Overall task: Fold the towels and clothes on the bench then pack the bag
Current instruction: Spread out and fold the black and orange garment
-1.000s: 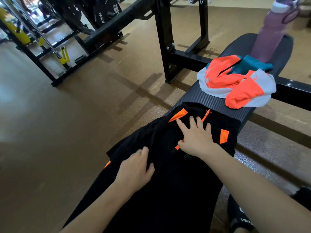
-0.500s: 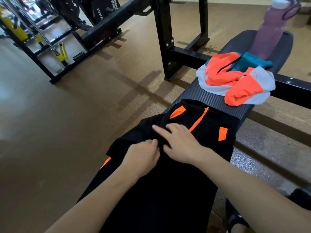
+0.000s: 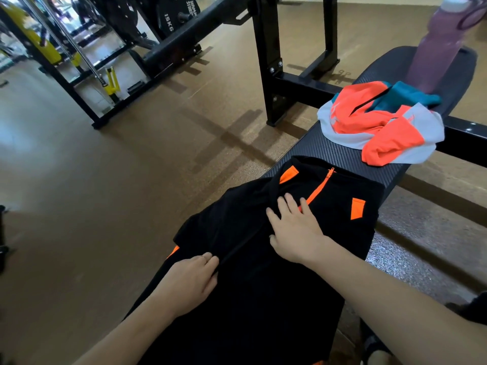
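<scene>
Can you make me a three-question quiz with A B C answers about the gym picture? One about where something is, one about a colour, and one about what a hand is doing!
1. Where does the purple bottle stand?
A. On the floor
B. On the far end of the bench
C. On the black top

2. What colour is the zip on the black top?
A. Orange
B. Green
C. White

3. What is the right hand doing?
A. Holding the bottle
B. Hanging in the air
C. Lying flat on the black top

Answers:
1. B, the bottle stands upright on the bench pad, beyond the orange, grey and teal pile of clothes.
2. A, a bright orange zip runs down from the collar.
3. C, its fingers are spread straight on the fabric beside the zip, while the left hand rests at a fold edge lower down.
</scene>
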